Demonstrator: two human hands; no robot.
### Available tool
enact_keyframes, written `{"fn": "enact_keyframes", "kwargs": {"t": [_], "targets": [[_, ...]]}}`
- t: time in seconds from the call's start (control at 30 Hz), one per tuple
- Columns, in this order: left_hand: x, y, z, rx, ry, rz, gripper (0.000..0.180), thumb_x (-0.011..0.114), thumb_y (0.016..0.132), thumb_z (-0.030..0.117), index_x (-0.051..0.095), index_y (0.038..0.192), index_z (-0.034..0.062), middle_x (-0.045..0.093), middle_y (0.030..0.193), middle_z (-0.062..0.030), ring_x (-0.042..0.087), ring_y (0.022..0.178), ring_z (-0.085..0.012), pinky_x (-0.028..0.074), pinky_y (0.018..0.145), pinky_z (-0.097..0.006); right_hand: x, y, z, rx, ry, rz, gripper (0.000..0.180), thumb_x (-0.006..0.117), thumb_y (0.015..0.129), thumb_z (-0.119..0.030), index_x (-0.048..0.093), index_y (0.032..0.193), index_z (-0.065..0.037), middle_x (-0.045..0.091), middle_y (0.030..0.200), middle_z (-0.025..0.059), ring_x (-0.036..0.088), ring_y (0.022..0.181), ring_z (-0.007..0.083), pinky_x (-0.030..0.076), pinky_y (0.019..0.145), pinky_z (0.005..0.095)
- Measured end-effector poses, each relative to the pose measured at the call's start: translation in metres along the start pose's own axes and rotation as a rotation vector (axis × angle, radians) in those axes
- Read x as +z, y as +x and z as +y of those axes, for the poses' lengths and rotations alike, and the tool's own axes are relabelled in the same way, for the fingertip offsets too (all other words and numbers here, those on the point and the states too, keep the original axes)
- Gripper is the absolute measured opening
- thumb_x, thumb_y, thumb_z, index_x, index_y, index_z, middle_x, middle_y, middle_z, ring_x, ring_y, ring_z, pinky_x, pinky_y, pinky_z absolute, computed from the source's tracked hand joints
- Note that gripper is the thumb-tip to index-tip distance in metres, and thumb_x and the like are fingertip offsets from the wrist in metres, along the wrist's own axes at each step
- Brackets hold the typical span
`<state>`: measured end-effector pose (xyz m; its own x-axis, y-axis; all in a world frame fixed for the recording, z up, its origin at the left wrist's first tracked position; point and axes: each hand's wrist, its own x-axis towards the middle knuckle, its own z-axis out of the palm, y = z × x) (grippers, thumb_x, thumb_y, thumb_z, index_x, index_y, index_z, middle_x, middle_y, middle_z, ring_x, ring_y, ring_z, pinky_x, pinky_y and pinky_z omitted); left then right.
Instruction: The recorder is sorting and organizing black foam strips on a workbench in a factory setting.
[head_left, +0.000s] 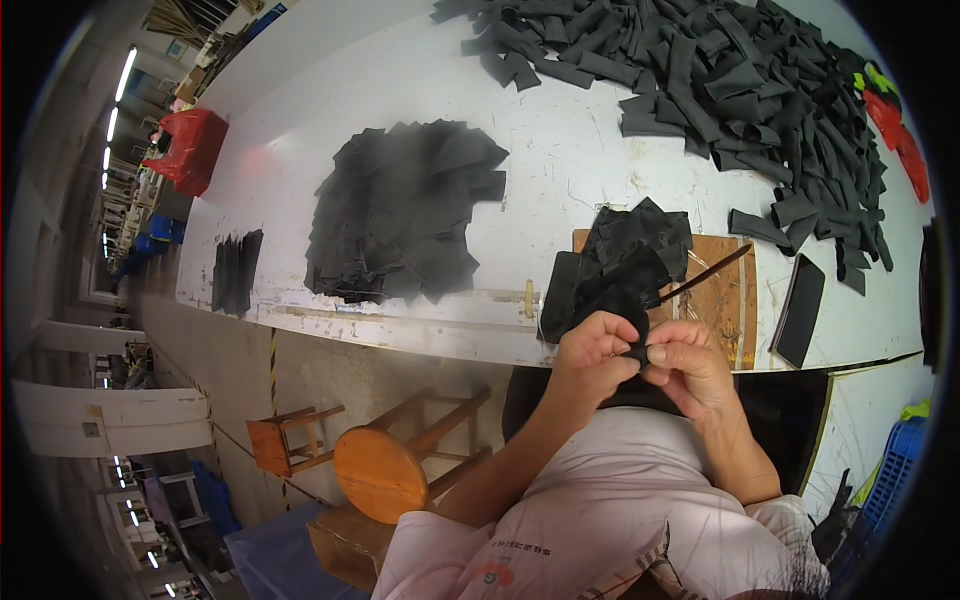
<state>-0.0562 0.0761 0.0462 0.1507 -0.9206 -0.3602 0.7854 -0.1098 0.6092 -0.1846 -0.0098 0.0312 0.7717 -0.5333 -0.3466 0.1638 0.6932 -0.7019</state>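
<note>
My left hand (597, 362) and my right hand (692, 364) meet at the table's front edge, both closed in a pinch on a piece of black fabric (630, 318). The fingertips almost touch, and the fabric's end is partly hidden between them. Behind the held piece lies a small heap of black fabric pieces (648, 232) on a brown wooden board (722, 310). A thin dark stick (708, 271) slants across the board beside my right hand. To the right of the board rests a black phone (800, 312).
A large pile of dark fabric tubes (720, 85) covers the far right of the white table (560, 140). Flat stacked black pieces (400, 215) lie left of centre, with a smaller stack (237, 272) further left. A red bag (190, 150) hangs at the left edge; a round wooden stool (380, 473) stands below.
</note>
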Motion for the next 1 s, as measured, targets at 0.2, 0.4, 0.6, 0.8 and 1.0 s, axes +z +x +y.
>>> {"fn": "enact_keyframes", "kwargs": {"t": [0.2, 0.4, 0.6, 0.8, 1.0], "targets": [[0.005, 0.007, -0.028, 0.629, 0.896, 0.512, 0.019, 0.051, 0.065, -0.009, 0.057, 0.081, 0.0019, 0.051, 0.062, 0.0002, 0.044, 0.047, -0.0036, 0.036, 0.041, -0.018, 0.006, 0.003, 0.003, 0.025, -0.011, -0.082, 0.007, 0.057, 0.079, -0.01, 0.051, 0.076, -0.007, 0.047, 0.063, -0.0023, 0.04, 0.052, 0.0063, 0.032, 0.047, 0.0184], [0.011, -0.005, -0.002, 0.022, -0.061, -0.062, 0.041, 0.049, 0.071, -0.012, 0.042, 0.109, -0.0001, 0.053, 0.078, -0.0064, 0.037, 0.041, -0.0028, 0.028, 0.036, -0.018, -0.009, -0.001, -0.001, 0.029, 0.103, -0.024, 0.008, 0.058, 0.079, -0.012, 0.052, 0.077, -0.007, 0.048, 0.069, -0.0029, 0.044, 0.058, 0.0049, 0.037, 0.052, 0.0164], [0.028, -0.004, 0.005, 0.123, 0.271, -0.211, 0.036, 0.055, 0.072, -0.006, 0.047, 0.107, -0.001, 0.053, 0.076, -0.005, 0.038, 0.044, -0.0033, 0.031, 0.041, -0.016, 0.002, -0.011, -0.025, -0.322, -0.144, -0.067, 0.008, 0.052, 0.081, -0.007, 0.05, 0.074, -0.005, 0.05, 0.085, -0.0004, 0.042, 0.064, 0.0031, 0.037, 0.055, 0.018], [0.071, 0.005, 0.005, 0.738, 0.731, 0.057, 0.011, 0.051, 0.08, -0.003, 0.053, 0.091, -0.0005, 0.055, 0.084, -0.0048, 0.048, 0.061, -0.0045, 0.041, 0.05, -0.016, 0.024, -0.021, -0.075, -0.768, -0.843, 0.073, 0.01, 0.054, 0.077, -0.007, 0.047, 0.071, -0.001, 0.05, 0.076, 0.0056, 0.046, 0.055, 0.0115, 0.036, 0.049, 0.0234], [0.094, 0.015, 0.04, 0.679, 0.588, -0.031, 0.01, 0.051, 0.081, -0.002, 0.052, 0.09, -0.0004, 0.052, 0.092, -0.008, 0.047, 0.054, -0.006, 0.039, 0.046, -0.016, 0.04, -0.022, -0.122, -0.801, -1.026, 0.05, 0.013, 0.056, 0.077, -0.009, 0.05, 0.072, 0.0, 0.051, 0.075, 0.0036, 0.044, 0.06, 0.0087, 0.036, 0.054, 0.0202]]}}
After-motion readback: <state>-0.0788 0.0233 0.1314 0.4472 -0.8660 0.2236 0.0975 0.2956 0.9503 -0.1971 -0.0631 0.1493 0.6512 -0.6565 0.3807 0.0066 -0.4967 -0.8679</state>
